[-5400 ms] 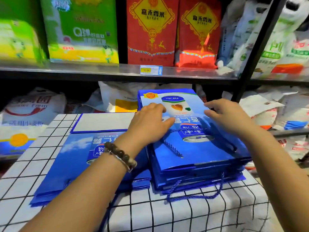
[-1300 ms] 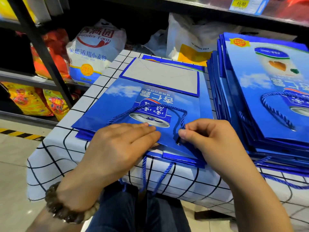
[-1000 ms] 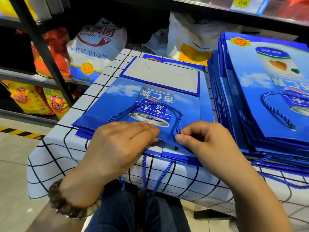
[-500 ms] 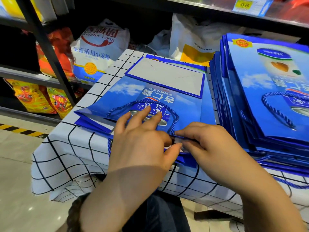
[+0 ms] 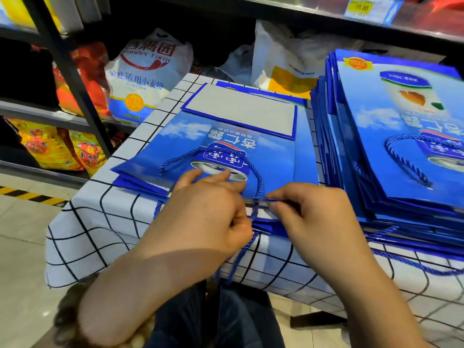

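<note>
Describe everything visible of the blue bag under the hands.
The blue bag lies flat atop a pile on the checked tablecloth: printed with sky and a can, grey base flap folded over. Its rope handle loops across it. The right hand pinches its near edge; the left hand rests on it.

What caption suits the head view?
Left hand presses the top blue bag, right hand pinches its near edge; taller stack beside, on checked tablecloth.

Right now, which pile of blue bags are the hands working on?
The low left pile: right hand pinches its top bag, left hand rests on it. The taller right pile lies untouched.
</note>
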Action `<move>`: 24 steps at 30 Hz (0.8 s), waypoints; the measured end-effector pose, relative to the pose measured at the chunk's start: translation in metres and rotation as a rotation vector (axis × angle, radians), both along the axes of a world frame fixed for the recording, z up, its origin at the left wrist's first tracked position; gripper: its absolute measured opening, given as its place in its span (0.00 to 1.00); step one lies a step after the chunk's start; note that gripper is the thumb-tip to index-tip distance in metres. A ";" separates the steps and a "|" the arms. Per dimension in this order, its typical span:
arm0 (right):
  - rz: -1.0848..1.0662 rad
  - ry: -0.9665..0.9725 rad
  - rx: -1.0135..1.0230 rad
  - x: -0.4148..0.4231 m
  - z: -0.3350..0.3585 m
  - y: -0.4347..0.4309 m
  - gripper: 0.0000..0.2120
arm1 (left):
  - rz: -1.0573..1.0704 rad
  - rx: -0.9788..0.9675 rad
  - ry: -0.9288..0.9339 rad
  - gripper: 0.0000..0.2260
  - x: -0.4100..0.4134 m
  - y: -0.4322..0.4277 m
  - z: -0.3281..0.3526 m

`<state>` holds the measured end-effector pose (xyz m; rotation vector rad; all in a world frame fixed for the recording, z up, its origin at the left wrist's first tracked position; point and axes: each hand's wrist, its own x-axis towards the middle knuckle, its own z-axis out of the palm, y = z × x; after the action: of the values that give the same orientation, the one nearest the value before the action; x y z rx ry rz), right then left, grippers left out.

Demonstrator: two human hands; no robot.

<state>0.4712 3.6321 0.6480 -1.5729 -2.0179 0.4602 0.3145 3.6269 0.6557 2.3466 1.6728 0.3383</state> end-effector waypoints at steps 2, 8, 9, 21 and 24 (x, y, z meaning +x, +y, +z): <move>-0.013 -0.017 0.070 0.001 -0.001 -0.002 0.04 | -0.028 -0.054 -0.134 0.19 -0.008 0.002 0.001; -0.051 0.070 0.089 0.002 -0.009 -0.008 0.04 | 0.054 -0.070 -0.352 0.10 -0.002 0.028 0.008; -0.047 0.061 0.104 0.002 -0.010 -0.009 0.04 | 0.063 -0.040 -0.318 0.08 0.005 0.031 0.007; 0.085 0.042 0.035 0.008 -0.007 -0.005 0.15 | 0.269 0.107 -0.293 0.06 -0.009 0.059 0.000; -0.046 0.045 0.082 0.001 0.002 0.003 0.21 | 0.399 0.212 -0.112 0.09 -0.038 0.071 0.004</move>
<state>0.4726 3.6351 0.6500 -1.5425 -1.9377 0.3871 0.2762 3.6982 0.6601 2.0655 2.1337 0.7378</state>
